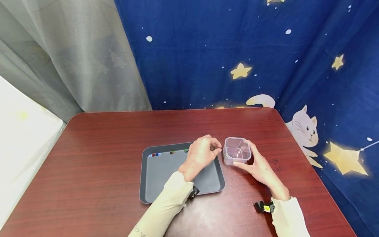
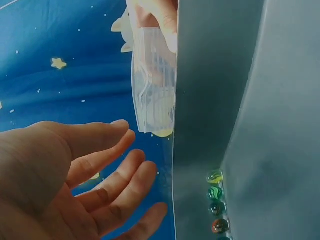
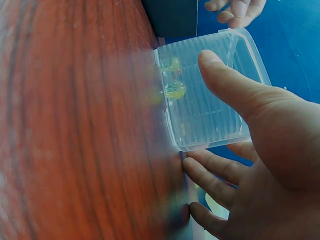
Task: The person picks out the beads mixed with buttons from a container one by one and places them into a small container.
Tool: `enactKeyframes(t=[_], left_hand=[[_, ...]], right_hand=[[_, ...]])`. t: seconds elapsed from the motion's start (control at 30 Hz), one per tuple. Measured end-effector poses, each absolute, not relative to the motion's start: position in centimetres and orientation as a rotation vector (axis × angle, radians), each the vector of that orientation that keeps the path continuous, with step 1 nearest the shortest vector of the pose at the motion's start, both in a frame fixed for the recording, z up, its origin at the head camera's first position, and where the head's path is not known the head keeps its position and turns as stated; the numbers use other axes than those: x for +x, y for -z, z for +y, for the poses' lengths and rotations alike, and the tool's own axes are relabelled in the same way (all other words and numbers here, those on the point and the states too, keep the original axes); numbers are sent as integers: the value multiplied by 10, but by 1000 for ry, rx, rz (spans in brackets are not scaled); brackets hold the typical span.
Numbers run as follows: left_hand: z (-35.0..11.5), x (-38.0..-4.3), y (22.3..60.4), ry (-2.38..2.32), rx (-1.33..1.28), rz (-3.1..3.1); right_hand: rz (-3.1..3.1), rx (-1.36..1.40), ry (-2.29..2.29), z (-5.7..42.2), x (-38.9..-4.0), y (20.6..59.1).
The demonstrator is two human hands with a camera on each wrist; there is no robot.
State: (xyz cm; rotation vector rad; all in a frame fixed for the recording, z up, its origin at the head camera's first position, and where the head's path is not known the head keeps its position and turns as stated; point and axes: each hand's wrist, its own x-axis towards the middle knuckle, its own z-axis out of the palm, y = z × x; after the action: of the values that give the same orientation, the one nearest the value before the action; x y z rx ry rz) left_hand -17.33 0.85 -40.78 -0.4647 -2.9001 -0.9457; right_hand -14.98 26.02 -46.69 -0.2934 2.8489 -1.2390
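Observation:
My right hand (image 1: 260, 168) grips a clear plastic container (image 1: 236, 158), thumb on its near side and fingers around its right side. Low in the container, yellow-green marbles (image 3: 175, 90) show through the wall in the right wrist view. My left hand (image 1: 202, 152) hovers over the far right corner of a grey tray (image 1: 165, 181), its fingertips just left of the container. Nothing shows between the loosely bent fingers (image 2: 117, 197) in the left wrist view. Glass marbles (image 2: 215, 193) line the tray's far side, and the left hand hides part of the row in the head view.
The tray and container stand on a reddish-brown wooden table (image 1: 97, 164). Behind the table hang a blue star-patterned curtain (image 1: 192, 59) and a grey curtain (image 1: 88, 59). A white surface (image 1: 23, 131) lies beyond the table's left edge.

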Motion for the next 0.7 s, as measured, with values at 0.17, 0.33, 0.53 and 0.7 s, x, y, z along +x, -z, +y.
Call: enactKeyframes(t=[0.17, 0.33, 0.53, 0.7], left_hand=[[2, -174, 409, 935, -415, -2926], [-4, -174, 409, 889, -386, -2916], [-9, -175, 408, 842, -362, -2913], [-12, -176, 408, 861, -350, -2928]], right_hand=[[2847, -287, 1245, 259, -149, 468], [2850, -282, 1232, 259, -149, 468], [2846, -275, 1213, 260, -150, 469], [2849, -271, 1208, 260, -149, 468]])
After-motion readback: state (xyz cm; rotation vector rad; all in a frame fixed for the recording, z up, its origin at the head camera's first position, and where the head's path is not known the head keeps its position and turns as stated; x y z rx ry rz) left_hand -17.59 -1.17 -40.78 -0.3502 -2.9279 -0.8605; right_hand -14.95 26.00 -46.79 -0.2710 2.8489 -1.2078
